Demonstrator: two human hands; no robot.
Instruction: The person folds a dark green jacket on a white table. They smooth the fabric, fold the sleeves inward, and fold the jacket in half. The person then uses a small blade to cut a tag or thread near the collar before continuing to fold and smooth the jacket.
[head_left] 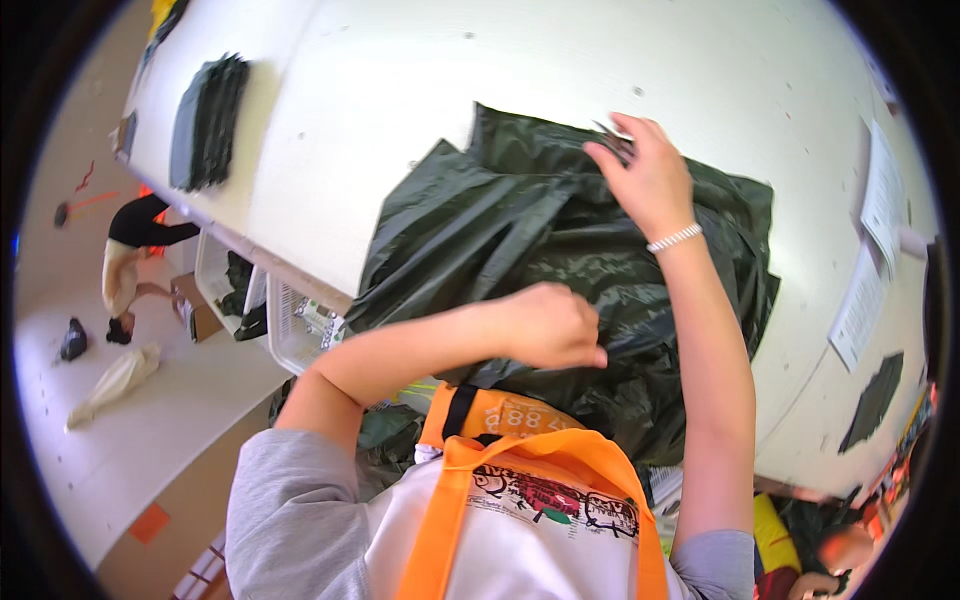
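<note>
A dark green, shiny fabric piece [540, 230], creased and layered, is spread over the near part of the white table and hangs over its front edge. My right hand [650, 175], with a beaded bracelet at the wrist, is at the fabric's far edge. Its fingers close around small pointed metal thread snips [615, 143], mostly covered by the hand. Over the fabric's near part, close to my body, is my left hand [553, 325]. It is curled closed, back upward, and whatever lies inside its fingers is hidden.
A stack of dark green folded pieces [208, 122] lies at the table's far left. White plastic bins [290, 325] stand below the left edge. Printed sheets [868, 290] and a small dark green piece [873, 402] are on the right. Another person [125, 255] bends down at left.
</note>
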